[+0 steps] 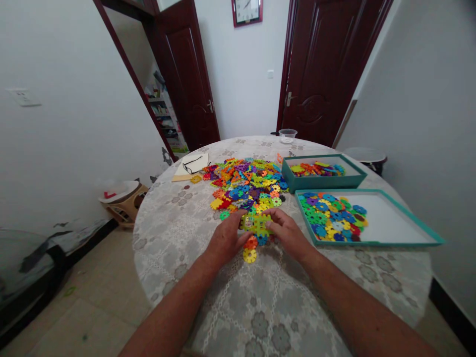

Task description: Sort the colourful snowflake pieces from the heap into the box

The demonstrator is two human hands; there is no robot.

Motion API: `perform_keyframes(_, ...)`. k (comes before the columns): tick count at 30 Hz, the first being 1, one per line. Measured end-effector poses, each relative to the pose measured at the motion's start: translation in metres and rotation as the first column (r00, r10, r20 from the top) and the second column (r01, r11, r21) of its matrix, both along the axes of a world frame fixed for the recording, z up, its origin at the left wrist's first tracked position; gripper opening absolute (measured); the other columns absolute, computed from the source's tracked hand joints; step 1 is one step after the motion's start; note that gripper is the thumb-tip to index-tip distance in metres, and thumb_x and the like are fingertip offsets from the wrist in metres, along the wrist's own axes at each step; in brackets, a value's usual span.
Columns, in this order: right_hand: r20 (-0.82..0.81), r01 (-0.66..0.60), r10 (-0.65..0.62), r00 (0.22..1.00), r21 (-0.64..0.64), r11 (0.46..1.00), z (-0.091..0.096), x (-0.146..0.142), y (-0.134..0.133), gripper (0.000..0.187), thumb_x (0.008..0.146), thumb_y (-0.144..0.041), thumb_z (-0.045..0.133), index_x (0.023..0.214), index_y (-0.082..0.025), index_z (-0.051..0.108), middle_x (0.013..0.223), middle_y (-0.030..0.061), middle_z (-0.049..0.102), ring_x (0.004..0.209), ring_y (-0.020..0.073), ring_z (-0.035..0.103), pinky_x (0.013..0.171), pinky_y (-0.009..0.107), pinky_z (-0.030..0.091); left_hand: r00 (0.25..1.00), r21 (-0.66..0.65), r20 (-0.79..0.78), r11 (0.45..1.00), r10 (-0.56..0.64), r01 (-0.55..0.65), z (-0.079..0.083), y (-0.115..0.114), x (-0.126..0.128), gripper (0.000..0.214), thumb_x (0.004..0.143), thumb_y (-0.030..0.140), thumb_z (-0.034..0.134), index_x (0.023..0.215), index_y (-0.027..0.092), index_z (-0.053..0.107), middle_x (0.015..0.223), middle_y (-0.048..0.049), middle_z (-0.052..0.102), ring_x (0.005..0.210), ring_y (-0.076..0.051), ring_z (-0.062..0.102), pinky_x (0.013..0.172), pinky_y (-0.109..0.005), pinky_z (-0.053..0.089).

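Observation:
My left hand (227, 236) and my right hand (287, 233) both pinch a small yellow-green assembly of joined snowflake pieces (256, 224), held just above the round table (208, 287). Under it lie a loose yellow piece (249, 255), an orange piece (251, 243) and a blue one (262, 240). A big heap of multicoloured snowflake pieces (247, 184) spreads just beyond my hands.
A teal box lid (405, 233) at the right holds several coloured pieces; a deeper teal box (322, 181) behind it holds more. Glasses (192, 165) rest on a booklet at the far left. A clear bowl (287, 135) stands at the far edge. A stool (124, 198) sits by the left wall.

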State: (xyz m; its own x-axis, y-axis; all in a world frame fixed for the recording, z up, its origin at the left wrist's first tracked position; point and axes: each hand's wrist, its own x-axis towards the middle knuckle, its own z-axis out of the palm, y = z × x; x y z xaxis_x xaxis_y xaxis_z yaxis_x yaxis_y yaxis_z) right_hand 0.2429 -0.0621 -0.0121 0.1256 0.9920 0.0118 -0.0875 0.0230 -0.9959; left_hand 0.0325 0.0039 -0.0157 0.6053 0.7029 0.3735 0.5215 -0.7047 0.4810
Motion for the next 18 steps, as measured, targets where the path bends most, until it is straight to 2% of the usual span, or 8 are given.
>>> perform_keyframes(3,0.027,-0.004,0.005,1.0,-0.028,1.0,-0.002,0.0,0.002,0.036,0.079,-0.04,0.066,0.111,-0.024,0.061,0.074,-0.005,0.06,0.053,0.0113,0.052,0.047,0.023,0.042,0.998,-0.028,-0.048,0.999,-0.028,0.027,0.002,-0.004,0.004,0.062,0.092,0.027,0.067,0.149,0.026,0.043,0.136,-0.0097,0.065,0.12,-0.025,0.064,0.106,-0.042,0.051)
perform_keyframes(7,0.101,0.23,-0.228,0.969,-0.014,0.973,-0.006,0.014,0.008,0.043,0.082,-0.043,0.063,0.118,-0.021,0.063,0.071,-0.0055,0.059,0.05,0.0116,0.049,0.047,0.024,0.038,0.993,-0.018,-0.102,0.997,0.068,-0.07,0.007,-0.006,0.008,0.063,0.094,0.034,0.068,0.15,0.024,0.042,0.119,-0.0079,0.069,0.109,-0.024,0.066,0.1,-0.039,0.052)
perform_keyframes(9,0.14,0.349,-0.345,0.928,-0.009,0.937,-0.01,0.023,0.012,0.049,0.082,-0.044,0.062,0.125,-0.019,0.064,0.071,-0.0049,0.059,0.052,0.013,0.051,0.049,0.025,0.039,0.971,0.03,-0.199,0.992,0.13,-0.127,0.008,-0.007,0.013,0.056,0.093,0.044,0.07,0.139,0.021,0.051,0.12,-0.0112,0.069,0.113,-0.029,0.065,0.1,-0.042,0.051)
perform_keyframes(11,0.174,0.412,-0.403,0.898,-0.017,0.911,-0.014,0.029,0.016,0.052,0.082,-0.044,0.063,0.128,-0.019,0.065,0.072,-0.0041,0.061,0.055,0.0145,0.053,0.051,0.026,0.04,0.933,0.069,-0.315,0.985,0.174,-0.16,0.009,-0.011,0.021,0.054,0.089,0.054,0.072,0.128,0.019,0.057,0.12,-0.0144,0.069,0.114,-0.033,0.064,0.099,-0.045,0.049)
perform_keyframes(14,0.205,0.432,-0.42,0.884,-0.015,0.902,-0.017,0.03,0.018,0.051,0.08,-0.044,0.064,0.125,-0.019,0.067,0.078,-0.0011,0.065,0.06,0.0163,0.056,0.054,0.026,0.042,0.872,0.095,-0.421,0.968,0.251,-0.233,0.01,-0.018,0.038,0.054,0.086,0.058,0.073,0.12,0.017,0.06,0.114,-0.0167,0.07,0.11,-0.036,0.064,0.094,-0.046,0.049)
perform_keyframes(18,0.215,0.413,-0.412,0.885,0.043,0.91,-0.018,0.026,0.016,0.05,0.08,-0.045,0.063,0.123,-0.018,0.067,0.083,0.0018,0.068,0.064,0.0175,0.058,0.057,0.027,0.044,0.836,0.097,-0.447,0.946,0.318,-0.308,0.01,-0.022,0.056,0.043,0.089,0.05,0.069,0.115,0.016,0.06,0.114,-0.0185,0.069,0.111,-0.037,0.064,0.092,-0.045,0.049)
